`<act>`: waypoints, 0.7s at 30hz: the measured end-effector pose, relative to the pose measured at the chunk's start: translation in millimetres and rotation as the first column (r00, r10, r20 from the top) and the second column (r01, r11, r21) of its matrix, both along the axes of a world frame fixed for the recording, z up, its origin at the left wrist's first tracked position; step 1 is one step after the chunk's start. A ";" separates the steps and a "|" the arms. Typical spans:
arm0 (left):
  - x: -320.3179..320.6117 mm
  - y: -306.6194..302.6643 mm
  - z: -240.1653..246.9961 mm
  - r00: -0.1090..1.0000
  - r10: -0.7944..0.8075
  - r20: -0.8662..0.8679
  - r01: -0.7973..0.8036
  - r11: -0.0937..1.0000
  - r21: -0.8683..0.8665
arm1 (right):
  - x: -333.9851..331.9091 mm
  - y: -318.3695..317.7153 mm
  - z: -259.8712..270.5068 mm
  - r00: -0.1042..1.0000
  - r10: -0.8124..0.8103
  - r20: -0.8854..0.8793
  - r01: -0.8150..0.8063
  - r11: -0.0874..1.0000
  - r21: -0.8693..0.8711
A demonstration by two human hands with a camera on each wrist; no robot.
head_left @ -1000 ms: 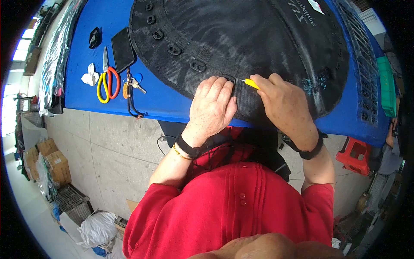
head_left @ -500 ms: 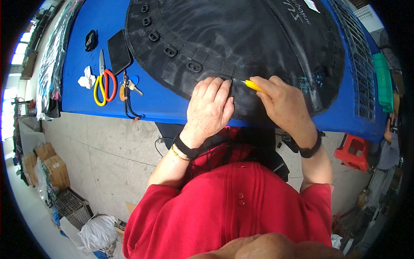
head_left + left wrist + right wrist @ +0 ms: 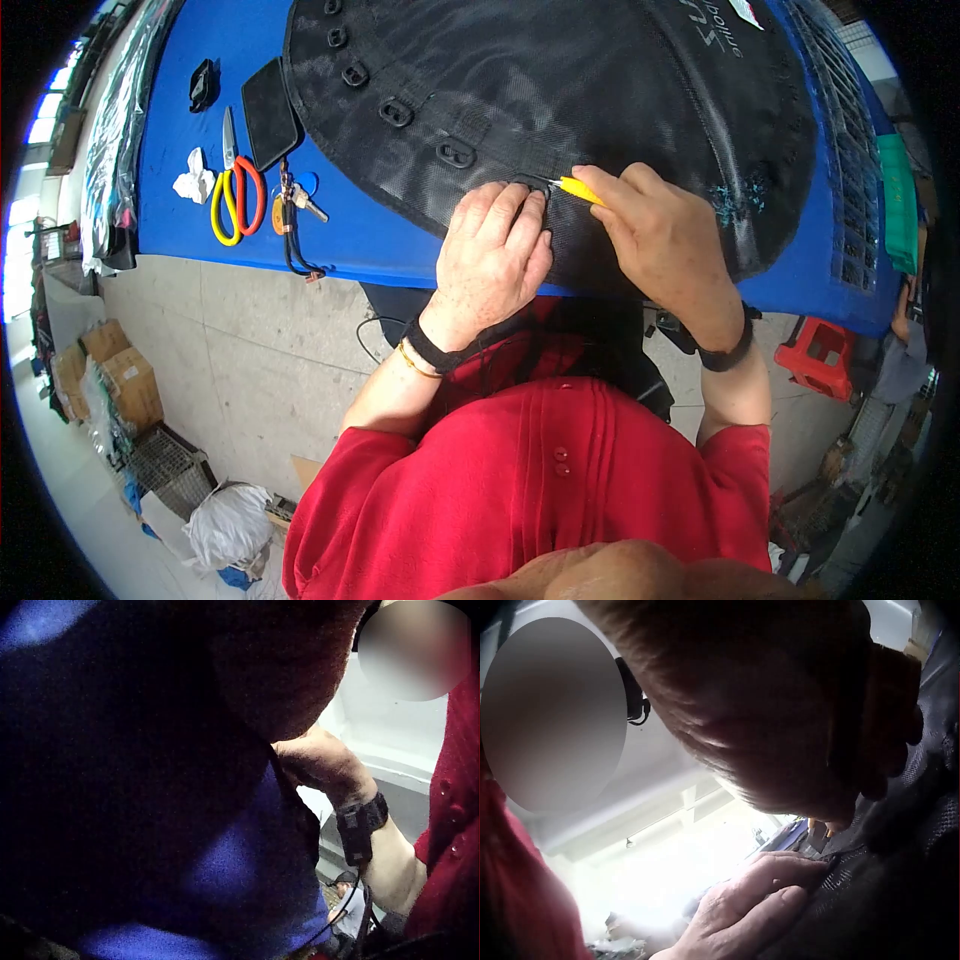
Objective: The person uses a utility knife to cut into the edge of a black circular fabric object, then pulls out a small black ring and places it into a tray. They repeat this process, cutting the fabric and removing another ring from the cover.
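In the head view a large round sheet of black mesh (image 3: 600,90) lies on the blue table, with oval black plastic rings (image 3: 456,153) along its near left border. My left hand (image 3: 492,240) presses on the mesh, fingertips at another black ring (image 3: 530,182). A yellow utility knife (image 3: 580,190) is gripped in my right hand (image 3: 665,230). Its narrow metal blade points left, right by the left fingertips. From the right wrist, the left hand (image 3: 742,907) shows with fairly straight fingers on the mesh. The dark left wrist view hides the left fingers.
Left of the mesh on the blue table (image 3: 380,235) lie scissors (image 3: 238,190), a black phone (image 3: 270,115), keys (image 3: 312,205), crumpled white paper (image 3: 195,178) and a small black item (image 3: 203,85). A wire grid (image 3: 850,170) is at the right. A red stool (image 3: 817,357) stands below.
The knife's tip has shifted slightly left and closer to the left fingertips, where more of the ring now shows. The left hand stays nearly in place. The head view has shifted slightly.
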State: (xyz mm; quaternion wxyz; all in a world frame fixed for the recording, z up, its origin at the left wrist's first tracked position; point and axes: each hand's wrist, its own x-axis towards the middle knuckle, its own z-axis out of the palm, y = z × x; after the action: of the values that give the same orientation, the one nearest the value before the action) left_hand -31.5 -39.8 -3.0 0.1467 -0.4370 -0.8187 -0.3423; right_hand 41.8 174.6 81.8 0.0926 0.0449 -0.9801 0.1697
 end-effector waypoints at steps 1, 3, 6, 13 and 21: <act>0.0 -0.2 -0.5 1.000 0.001 -0.003 -0.001 1.000 0.000 | -1.7 -0.9 -0.9 1.000 0.005 0.004 -0.005 1.000 0.003; 0.4 -0.3 -0.3 1.000 0.006 -0.007 -0.006 1.000 -0.004 | -4.2 -1.6 -1.7 1.000 0.014 0.011 -0.014 1.000 0.013; 0.6 0.2 -0.6 1.000 0.010 -0.011 -0.010 1.000 -0.005 | -6.7 -0.9 -3.4 1.000 0.028 0.009 -0.028 0.999 0.018; 0.4 0.8 -0.5 1.000 0.010 -0.019 -0.010 1.000 -0.006 | -9.7 -2.1 -7.1 1.000 0.029 0.001 -0.029 0.999 0.044; 0.7 0.7 -0.2 1.000 0.011 -0.023 -0.011 1.000 -0.011 | -5.5 -8.0 -3.3 0.999 -0.006 0.051 0.002 0.998 0.060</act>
State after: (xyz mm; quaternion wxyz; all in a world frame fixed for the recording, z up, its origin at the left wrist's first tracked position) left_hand -30.7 -39.1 -3.3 0.1554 -0.4373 -0.8212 -0.3321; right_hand 36.3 166.6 78.5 0.0663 0.0414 -0.9869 0.1410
